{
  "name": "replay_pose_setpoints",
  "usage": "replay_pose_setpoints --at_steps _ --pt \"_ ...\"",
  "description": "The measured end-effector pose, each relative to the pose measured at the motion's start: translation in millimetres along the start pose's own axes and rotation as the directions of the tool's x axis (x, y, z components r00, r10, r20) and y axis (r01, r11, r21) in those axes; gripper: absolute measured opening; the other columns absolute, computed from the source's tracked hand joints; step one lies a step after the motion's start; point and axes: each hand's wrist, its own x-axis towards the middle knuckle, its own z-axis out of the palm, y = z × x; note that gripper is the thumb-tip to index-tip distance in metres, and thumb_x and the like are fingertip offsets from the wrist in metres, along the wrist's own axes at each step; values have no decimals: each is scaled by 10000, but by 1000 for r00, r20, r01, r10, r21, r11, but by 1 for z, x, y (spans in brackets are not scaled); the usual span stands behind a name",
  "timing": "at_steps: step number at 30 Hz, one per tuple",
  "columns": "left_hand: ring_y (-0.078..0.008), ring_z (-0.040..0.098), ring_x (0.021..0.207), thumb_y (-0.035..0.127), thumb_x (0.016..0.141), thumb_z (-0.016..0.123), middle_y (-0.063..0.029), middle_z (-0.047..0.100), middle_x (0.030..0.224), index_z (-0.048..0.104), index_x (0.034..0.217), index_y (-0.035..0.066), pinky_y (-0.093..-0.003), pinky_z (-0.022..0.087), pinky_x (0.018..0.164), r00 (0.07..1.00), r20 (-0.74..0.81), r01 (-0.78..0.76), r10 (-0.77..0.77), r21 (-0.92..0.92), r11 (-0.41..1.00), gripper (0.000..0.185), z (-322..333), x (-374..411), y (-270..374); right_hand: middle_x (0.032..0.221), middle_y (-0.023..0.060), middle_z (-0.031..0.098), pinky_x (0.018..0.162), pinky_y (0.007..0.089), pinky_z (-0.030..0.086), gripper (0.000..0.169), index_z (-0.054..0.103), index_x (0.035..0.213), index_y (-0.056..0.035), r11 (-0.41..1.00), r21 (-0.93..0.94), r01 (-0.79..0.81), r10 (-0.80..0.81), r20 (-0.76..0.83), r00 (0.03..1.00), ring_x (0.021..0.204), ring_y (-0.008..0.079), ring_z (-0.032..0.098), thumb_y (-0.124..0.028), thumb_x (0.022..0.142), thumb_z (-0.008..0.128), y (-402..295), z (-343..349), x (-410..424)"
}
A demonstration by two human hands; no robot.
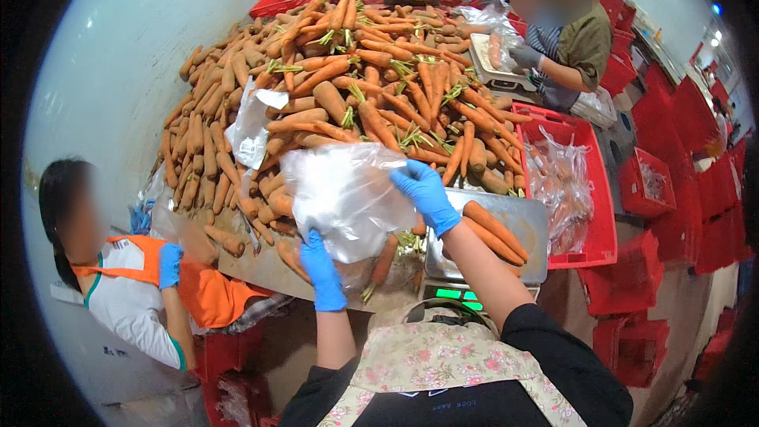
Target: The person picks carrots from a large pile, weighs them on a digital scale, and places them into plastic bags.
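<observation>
A clear plastic bag is stretched between my two hands, above the near edge of the carrot pile. My left hand, in a blue glove, grips the bag's lower left edge. At its upper right edge, my right hand, gloved in blue too, pinches the film. Several orange carrots lie on the steel pan of a digital scale, right of my right hand; my forearm hides part of the pan. Below the pan, the scale's display glows green.
Beside the scale, a red crate holds bagged carrots. White plastic film lies on the pile. A co-worker in an orange apron is at left; another's gloved hand is by a second scale. Red crates stand at right.
</observation>
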Motion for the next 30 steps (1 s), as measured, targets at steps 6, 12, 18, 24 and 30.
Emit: replay_pose_setpoints --at_steps 6,12,18,24,30 --pt "-227 578 784 228 882 519 -145 598 936 513 1077 -107 -335 482 683 985 -67 169 -158 212 962 387 -60 67 -53 814 0 618 681 222 446 163 634 917 -22 940 342 -18 87 -186 979 703 88 543 -167 848 612 -6 -63 -6" --pt "-319 532 996 185 850 569 -203 557 1092 498 1139 -68 -377 413 862 861 -55 -259 506 809 528 391 -1 1 35 728 8 604 631 240 452 108 648 790 -28 999 -37 5 -15 -277 961 663 81 529 -120 757 693 -8 -98 -37" --pt "-88 527 711 104 839 611 -23 601 833 617 964 -8 -214 447 651 840 515 83 -169 186 979 169 76 -65 41 701 65 573 638 283 459 196 601 797 -20 955 -295 -36 5 -104 995 664 122 532 -157 716 716 1 -20 -80" --pt "-71 501 607 100 849 593 -11 577 764 604 890 4 -194 430 565 801 533 247 -272 120 961 105 82 -78 30 819 112 623 724 319 467 278 611 941 -2 974 -147 170 -160 78 984 758 172 584 -204 764 682 31 -15 -98" --pt "-66 265 358 139 872 486 52 342 506 493 718 124 -206 249 372 601 494 795 -629 -290 532 154 43 -47 17 800 37 594 722 271 471 136 609 859 -35 944 204 -261 254 59 965 773 133 563 -167 849 579 21 -53 -97"
